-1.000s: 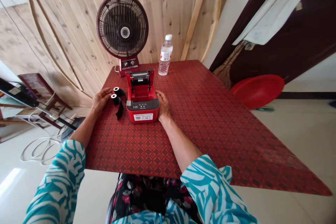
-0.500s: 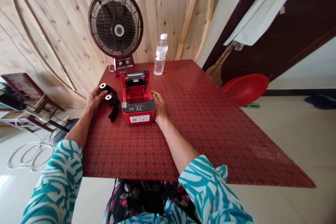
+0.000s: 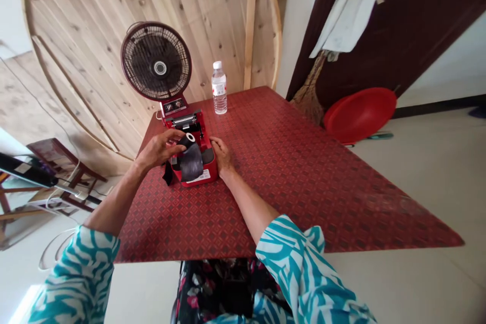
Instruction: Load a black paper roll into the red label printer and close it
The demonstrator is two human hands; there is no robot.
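Note:
A small red printer (image 3: pixel 207 162) with its lid raised stands on the red patterned table (image 3: pixel 288 177). My left hand (image 3: pixel 161 148) grips a black ribbon roll (image 3: pixel 189 139) with a white core, held just over the printer's open bay. A loose black strip (image 3: pixel 192 164) hangs from the roll down over the printer's front. A second dark piece (image 3: pixel 167 174) lies at the printer's left side. My right hand (image 3: pixel 221 156) rests against the printer's right side, fingers curled along it.
A dark red table fan (image 3: pixel 156 63) stands behind the printer, with a clear water bottle (image 3: pixel 219 88) to its right. A round wooden tabletop (image 3: pixel 114 35) leans on the wall. A red basin (image 3: pixel 359 114) and a broom sit by the door; cables and a stool are left.
My left hand has lifted one ribbon roll off the table and carried it right, over the open printer. The right hand stays at the printer's side. The view has shifted.

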